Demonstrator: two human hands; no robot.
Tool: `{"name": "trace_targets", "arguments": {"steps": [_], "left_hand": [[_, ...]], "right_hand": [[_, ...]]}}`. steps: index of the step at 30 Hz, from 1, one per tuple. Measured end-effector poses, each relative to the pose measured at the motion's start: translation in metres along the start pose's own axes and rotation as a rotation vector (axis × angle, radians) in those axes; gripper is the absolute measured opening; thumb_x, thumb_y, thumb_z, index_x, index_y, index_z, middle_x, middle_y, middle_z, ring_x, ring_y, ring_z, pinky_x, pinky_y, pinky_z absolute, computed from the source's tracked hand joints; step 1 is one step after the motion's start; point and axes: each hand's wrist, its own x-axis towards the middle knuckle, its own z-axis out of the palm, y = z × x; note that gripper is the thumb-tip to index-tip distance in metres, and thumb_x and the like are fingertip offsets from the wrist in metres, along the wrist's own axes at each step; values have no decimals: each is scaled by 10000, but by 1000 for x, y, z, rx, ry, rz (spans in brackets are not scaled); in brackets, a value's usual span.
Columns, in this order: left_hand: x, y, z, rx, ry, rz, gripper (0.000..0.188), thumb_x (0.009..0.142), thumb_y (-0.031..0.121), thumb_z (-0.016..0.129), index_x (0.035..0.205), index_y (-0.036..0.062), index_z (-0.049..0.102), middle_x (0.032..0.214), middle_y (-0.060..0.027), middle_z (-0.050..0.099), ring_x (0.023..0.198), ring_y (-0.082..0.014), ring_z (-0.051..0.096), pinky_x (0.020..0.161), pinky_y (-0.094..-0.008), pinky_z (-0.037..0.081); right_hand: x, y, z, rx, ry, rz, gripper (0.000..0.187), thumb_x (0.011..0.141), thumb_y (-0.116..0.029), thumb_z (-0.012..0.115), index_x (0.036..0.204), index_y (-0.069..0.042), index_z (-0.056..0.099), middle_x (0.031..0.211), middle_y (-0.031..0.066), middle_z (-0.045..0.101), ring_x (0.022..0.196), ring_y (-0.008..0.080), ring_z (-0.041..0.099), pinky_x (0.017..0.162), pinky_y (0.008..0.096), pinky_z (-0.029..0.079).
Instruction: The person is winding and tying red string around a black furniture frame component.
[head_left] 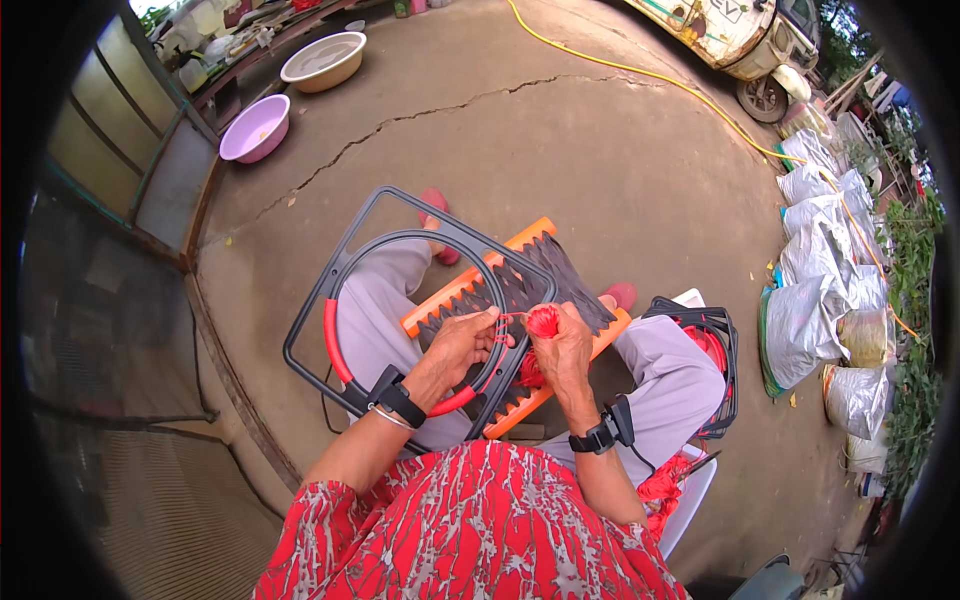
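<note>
A dark grey plastic frame (350, 232), squarish with a round ring inside, leans tilted over my left leg. Red wrapping (334, 342) covers parts of its ring. My left hand (462, 345) is closed at the ring's right side, pinching a thin red cord (512, 316). That strand runs across to my right hand (564, 352), which is wrapped round a bundle of red cord (542, 321). More red cord hangs below that hand. Under the frame, between my legs, lies a piece with orange toothed bars (608, 340) and black pleated material (568, 275).
Similar dark frames with red cord (712, 350) stand by my right leg. A white bin (690, 512) beside me holds red cord. Silvery sacks (812, 240) line the right. A yellow hose (640, 72) crosses the concrete; purple (256, 130) and tan basins (325, 64) sit far left.
</note>
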Motion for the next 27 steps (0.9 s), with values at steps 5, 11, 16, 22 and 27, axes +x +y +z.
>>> {"name": "trace_targets", "arguments": {"steps": [5, 11, 16, 22, 27], "left_hand": [[-1, -1, 2, 54, 23, 32, 276, 934, 278, 608, 1002, 13, 644, 837, -122, 686, 634, -134, 628, 543, -236, 491], [4, -1, 2, 121, 15, 59, 258, 939, 265, 596, 988, 15, 642, 809, -82, 679, 682, -142, 653, 579, -247, 507], [4, 3, 10, 85, 48, 64, 227, 932, 228, 599, 940, 6, 647, 766, -56, 654, 656, -133, 647, 538, -238, 497], [6, -3, 3, 163, 28, 88, 227, 936, 238, 588, 918, 20, 648, 769, -47, 650, 675, -124, 635, 593, -250, 511], [-3, -3, 9, 147, 55, 94, 216, 930, 217, 583, 899, 13, 644, 745, -64, 646, 659, -127, 623, 595, -252, 510]], "right_hand": [[-5, 8, 4, 23, 21, -19, 110, 816, -187, 666, 877, -95, 661, 756, 124, 592, 687, 339, 603, 588, 405, 455], [-6, 5, 6, -2, 37, -30, 116, 804, -143, 676, 908, -94, 659, 774, 129, 597, 696, 333, 609, 593, 394, 462], [-3, 4, 6, 72, 55, 18, 185, 782, -75, 685, 965, -87, 657, 791, 138, 602, 717, 339, 620, 611, 378, 472], [-9, 11, 17, 331, 20, 221, 158, 833, -64, 696, 974, -44, 628, 778, 18, 602, 689, 86, 555, 618, 259, 464], [-8, 6, 17, 511, 41, 274, 198, 840, -41, 690, 1022, -30, 611, 815, -4, 611, 715, 60, 536, 648, 228, 454]]}}
